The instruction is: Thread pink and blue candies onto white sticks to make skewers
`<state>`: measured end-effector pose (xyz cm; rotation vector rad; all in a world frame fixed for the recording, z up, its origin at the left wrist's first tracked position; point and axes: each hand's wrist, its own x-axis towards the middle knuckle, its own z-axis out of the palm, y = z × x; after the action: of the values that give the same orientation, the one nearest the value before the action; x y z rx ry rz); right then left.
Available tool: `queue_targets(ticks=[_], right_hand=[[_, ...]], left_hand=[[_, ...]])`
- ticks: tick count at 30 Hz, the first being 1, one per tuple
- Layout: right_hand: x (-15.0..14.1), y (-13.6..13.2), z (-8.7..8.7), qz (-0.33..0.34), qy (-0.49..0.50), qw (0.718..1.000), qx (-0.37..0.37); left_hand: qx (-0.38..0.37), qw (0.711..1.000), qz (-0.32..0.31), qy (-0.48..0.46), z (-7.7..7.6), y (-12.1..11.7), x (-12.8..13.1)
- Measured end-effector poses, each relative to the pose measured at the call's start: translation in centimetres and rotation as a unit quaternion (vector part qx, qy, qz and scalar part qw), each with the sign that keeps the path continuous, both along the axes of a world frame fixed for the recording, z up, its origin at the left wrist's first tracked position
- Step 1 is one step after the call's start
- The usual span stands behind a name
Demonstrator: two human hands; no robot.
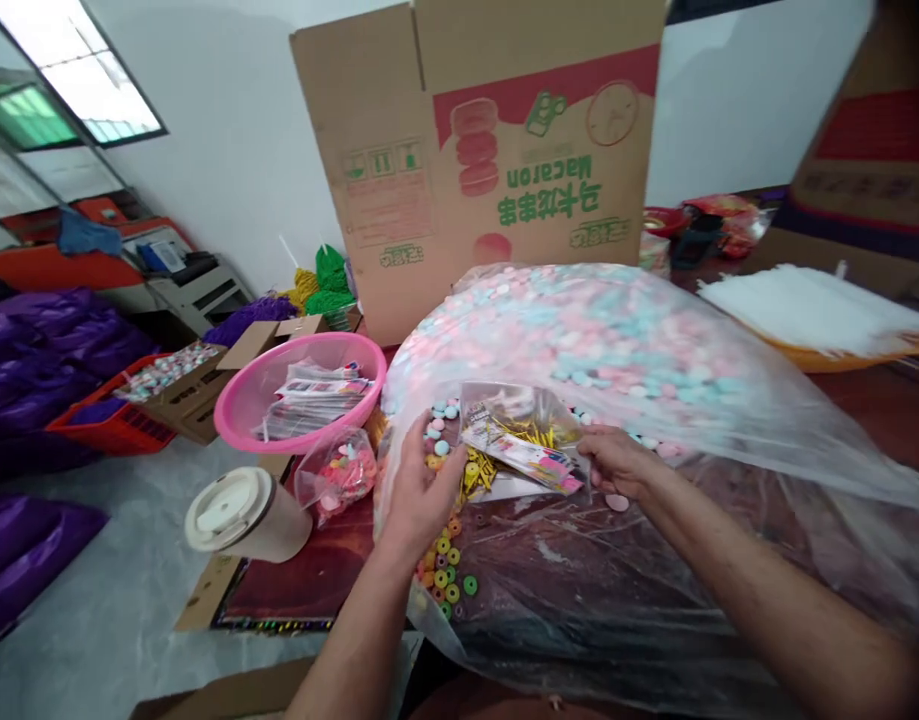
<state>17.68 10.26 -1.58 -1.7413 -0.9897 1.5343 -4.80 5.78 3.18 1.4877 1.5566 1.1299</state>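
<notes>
The right hand [620, 462] pinches the right side of a clear plastic packet [520, 435], which lies near the left end of the dark red table [283, 590], on the near side of a big heap of pink, blue and white candies [579, 320]. The left hand [425, 490] is spread, thumb apart from the fingers, beside the packet's left edge (whether it touches, I cannot tell). Gold twist ties [478, 478] and a printed sachet [538, 460] show at the packet, though which lie inside it is unclear. Ring-shaped candies [448, 570] are scattered just below the left hand. A clear plastic sheet [729, 430] drapes over the heap. Toward the table's left edge are a lidded white tumbler [260, 515], a small bag of pink candies [339, 473] and a pink basin [230, 405] of printed sachets. A Macaron carton [384, 200] stands upright behind the heap.
</notes>
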Motion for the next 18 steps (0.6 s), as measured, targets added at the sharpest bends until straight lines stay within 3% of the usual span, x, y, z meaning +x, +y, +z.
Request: queue_targets(ticks=[2, 4, 11, 14, 18], right_hand=[[-0.1, -0.7, 0.3, 0.004, 0.016, 1.000, -0.015], [-0.7, -1.2, 0.4, 0.006, 0.028, 0.999, -0.018], [-1.5, -2.2, 1.0, 0.008, 0.036, 0.999, -0.012], [-1.1, -2.0, 1.4, 0.020, 0.039, 0.999, -0.020], [-1.6, -1.6, 1.5, 0.037, 0.036, 0.998, -0.030]], left_hand=[[-0.136, 0.976, -0.034, -0.167, -0.9, -1.0, -0.3], [-0.222, 0.940, -0.072, -0.251, -1.3, -1.7, -0.7], [-0.242, 0.907, -0.089, -0.333, -0.3, -0.8, -1.5], [-0.283, 0.911, -0.038, -0.297, -0.9, -0.2, -1.5], [-0.281, 0.923, 0.005, -0.263, -2.1, -0.1, -1.1]])
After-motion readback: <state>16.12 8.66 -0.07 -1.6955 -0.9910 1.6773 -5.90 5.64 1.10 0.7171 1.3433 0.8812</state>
